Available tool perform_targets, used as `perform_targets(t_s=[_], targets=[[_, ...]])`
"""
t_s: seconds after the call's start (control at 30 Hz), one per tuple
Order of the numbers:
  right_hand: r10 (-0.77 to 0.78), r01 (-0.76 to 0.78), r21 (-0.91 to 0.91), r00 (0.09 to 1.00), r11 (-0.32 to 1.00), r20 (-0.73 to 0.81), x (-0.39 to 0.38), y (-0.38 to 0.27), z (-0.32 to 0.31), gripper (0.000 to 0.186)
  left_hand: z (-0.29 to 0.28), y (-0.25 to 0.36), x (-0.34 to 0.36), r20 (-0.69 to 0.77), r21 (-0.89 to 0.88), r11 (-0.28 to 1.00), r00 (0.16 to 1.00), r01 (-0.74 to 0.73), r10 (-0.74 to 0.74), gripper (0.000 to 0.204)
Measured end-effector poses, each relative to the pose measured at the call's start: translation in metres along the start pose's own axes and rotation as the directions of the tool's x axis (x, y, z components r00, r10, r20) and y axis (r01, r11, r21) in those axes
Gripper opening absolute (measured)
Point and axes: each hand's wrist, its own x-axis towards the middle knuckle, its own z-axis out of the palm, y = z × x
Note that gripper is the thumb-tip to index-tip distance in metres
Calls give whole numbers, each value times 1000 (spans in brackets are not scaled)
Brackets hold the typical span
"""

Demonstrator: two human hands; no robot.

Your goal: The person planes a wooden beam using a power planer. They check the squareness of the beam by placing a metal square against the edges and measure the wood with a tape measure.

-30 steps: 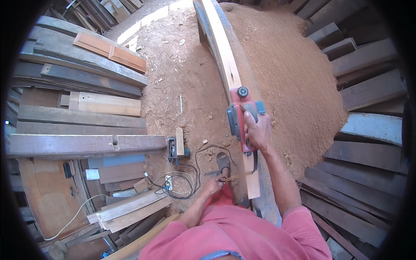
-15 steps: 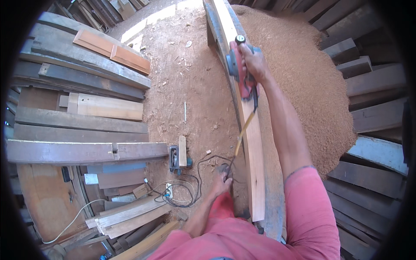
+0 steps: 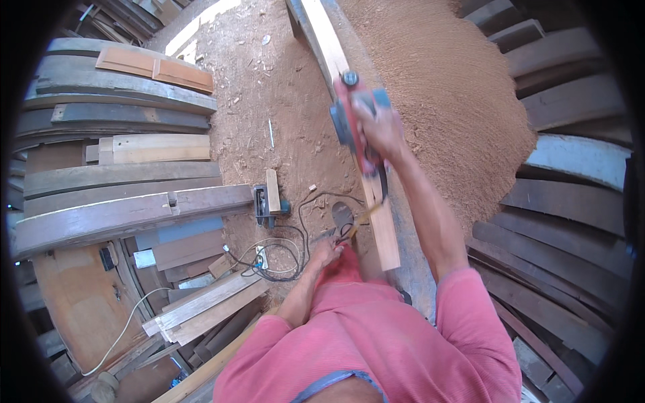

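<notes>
My right hand grips the handle of a red and grey electric planer on a long pale board. The board lies lengthwise along a weathered bench. Lower down, beside my leg, my left hand is closed on the planer's cord, which has a yellow stretch. A circular saw rests on the ground left of the bench with a short wood block on it. The planer and my right hand are slightly blurred.
Stacked planks fill the left side and more planks line the right. A broad heap of sawdust lies right of the bench. Coiled cables and a white power strip lie on the littered ground.
The planer in my right hand moved forward along the board, then came partway back toward me. My left hand stayed low on the cord, and the camera view shifted.
</notes>
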Motion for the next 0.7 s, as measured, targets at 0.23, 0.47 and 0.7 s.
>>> perform_targets(t_s=[0.23, 0.47, 0.7], targets=[[29, -29, -1, 991, 1000, 130, -265, 132, -18, 47, 61, -7, -64, 22, -101, 995, 999, -26, 28, 82], [34, -35, 104, 999, 994, 18, -394, 166, -24, 55, 87, 10, -104, -15, -177, 978, 993, 114, -118, 90], [82, -81, -13, 996, 997, 37, -268, 126, -16, 58, 68, 11, -78, -75, -201, 954, 968, 221, -240, 82]])
